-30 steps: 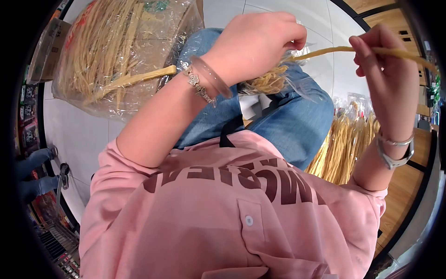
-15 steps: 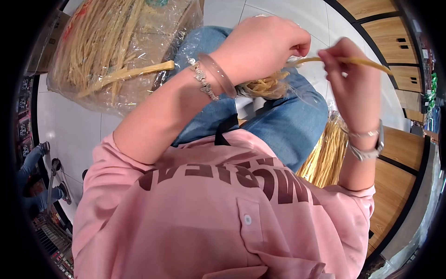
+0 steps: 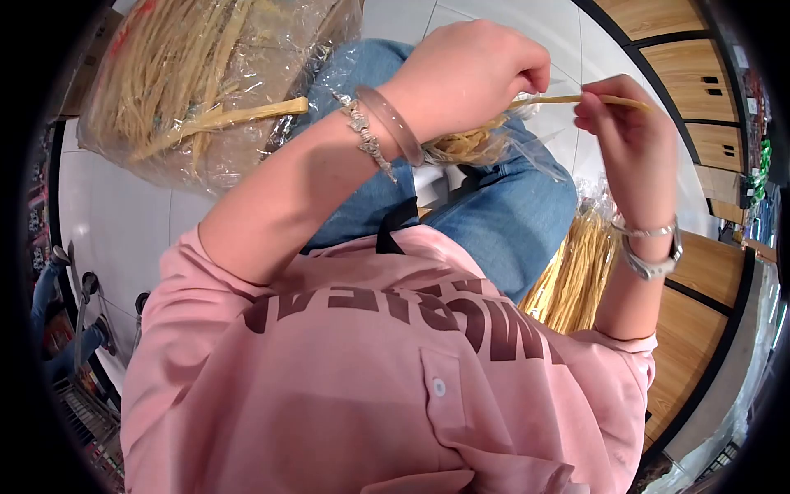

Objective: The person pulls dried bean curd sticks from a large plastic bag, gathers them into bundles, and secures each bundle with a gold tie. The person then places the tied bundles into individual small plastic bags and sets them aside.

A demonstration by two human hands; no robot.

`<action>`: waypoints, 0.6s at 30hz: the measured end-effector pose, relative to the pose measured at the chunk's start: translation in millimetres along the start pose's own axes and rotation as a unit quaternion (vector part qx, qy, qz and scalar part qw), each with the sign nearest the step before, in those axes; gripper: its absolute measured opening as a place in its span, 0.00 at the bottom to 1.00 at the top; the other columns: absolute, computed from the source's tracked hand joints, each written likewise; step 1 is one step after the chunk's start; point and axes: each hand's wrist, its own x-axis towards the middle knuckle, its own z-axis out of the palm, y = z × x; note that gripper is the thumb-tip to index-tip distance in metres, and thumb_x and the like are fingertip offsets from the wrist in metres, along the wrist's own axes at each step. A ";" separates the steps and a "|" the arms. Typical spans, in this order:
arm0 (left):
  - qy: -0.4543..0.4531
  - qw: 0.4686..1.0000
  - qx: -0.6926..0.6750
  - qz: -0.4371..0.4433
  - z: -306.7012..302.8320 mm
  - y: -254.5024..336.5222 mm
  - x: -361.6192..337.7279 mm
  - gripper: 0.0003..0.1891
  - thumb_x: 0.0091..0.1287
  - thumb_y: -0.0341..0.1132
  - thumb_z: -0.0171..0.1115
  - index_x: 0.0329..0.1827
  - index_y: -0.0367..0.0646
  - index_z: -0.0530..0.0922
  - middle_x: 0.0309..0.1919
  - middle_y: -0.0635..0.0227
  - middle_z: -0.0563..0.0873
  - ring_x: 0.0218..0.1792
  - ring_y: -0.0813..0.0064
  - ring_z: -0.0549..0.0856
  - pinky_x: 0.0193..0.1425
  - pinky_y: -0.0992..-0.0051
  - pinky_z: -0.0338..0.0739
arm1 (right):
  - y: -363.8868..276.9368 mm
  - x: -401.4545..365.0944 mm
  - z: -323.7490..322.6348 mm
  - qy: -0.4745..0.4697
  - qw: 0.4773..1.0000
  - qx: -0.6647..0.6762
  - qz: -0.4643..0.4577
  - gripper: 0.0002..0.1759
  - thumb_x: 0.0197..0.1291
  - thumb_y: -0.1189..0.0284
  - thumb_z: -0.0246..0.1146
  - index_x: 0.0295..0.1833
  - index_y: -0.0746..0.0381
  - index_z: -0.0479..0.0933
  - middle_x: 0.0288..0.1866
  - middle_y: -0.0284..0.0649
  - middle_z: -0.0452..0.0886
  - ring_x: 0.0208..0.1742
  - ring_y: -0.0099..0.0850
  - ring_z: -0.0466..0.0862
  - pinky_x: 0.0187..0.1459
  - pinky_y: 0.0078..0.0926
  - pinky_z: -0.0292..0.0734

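Note:
A thin yellow strip, which looks like a dried bean curd stick [image 3: 553, 100], stretches between my hands over my lap. My left hand [image 3: 477, 74] has its fingers closed at the strip's left end. My right hand [image 3: 632, 128] pinches it further along, and the free end sticks out to the right beyond the fingers. Beneath my left hand, a clump of yellow strips [image 3: 471, 148] in clear plastic lies on my lap, partly hidden by the hand and wrist.
A large clear plastic bag [image 3: 247, 70] of long yellow strips lies to my left, one folded strip [image 3: 255, 114] on top. More strips [image 3: 576, 267] stand by my right knee. Wooden cabinets [image 3: 691, 346] line the right side. A person's legs [image 3: 70, 354] and a cart [image 3: 82, 412] are far left.
My right hand has slid slightly right along the strip, and less of its free end extends past the fingers. The strip lies straighter now. My left hand has hardly moved.

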 end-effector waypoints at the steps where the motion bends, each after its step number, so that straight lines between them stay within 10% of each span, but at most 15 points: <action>1: 0.003 1.000 -0.002 0.000 1.1 0.1 -0.2 0.03 0.56 0.29 0.59 0.32 0.42 0.79 0.27 0.62 0.82 0.31 0.62 0.82 0.35 0.69 0.75 | 9.2 2.2 8.9 0.000 1.000 0.023 0.009 0.05 0.59 0.75 0.61 0.35 0.66 0.76 0.21 0.38 0.79 0.23 0.20 0.79 0.27 0.18 0.72; 14: -0.039 0.995 -0.085 -0.025 12.1 13.9 -6.8 0.04 0.55 0.30 0.59 0.32 0.43 0.80 0.29 0.64 0.82 0.33 0.61 0.82 0.36 0.67 0.75 | 59.7 -11.4 61.4 -0.095 0.989 -0.107 0.022 0.06 0.52 0.75 0.61 0.33 0.67 0.77 0.29 0.54 0.79 0.32 0.53 0.78 0.34 0.39 0.74; 18: -0.031 0.999 -0.021 0.017 17.9 26.1 -12.9 0.03 0.55 0.30 0.58 0.32 0.44 0.78 0.31 0.65 0.82 0.35 0.62 0.82 0.37 0.67 0.76 | 60.5 -10.2 47.9 -0.198 0.975 -0.093 0.027 0.10 0.52 0.77 0.61 0.41 0.67 0.76 0.36 0.53 0.80 0.38 0.43 0.82 0.38 0.30 0.75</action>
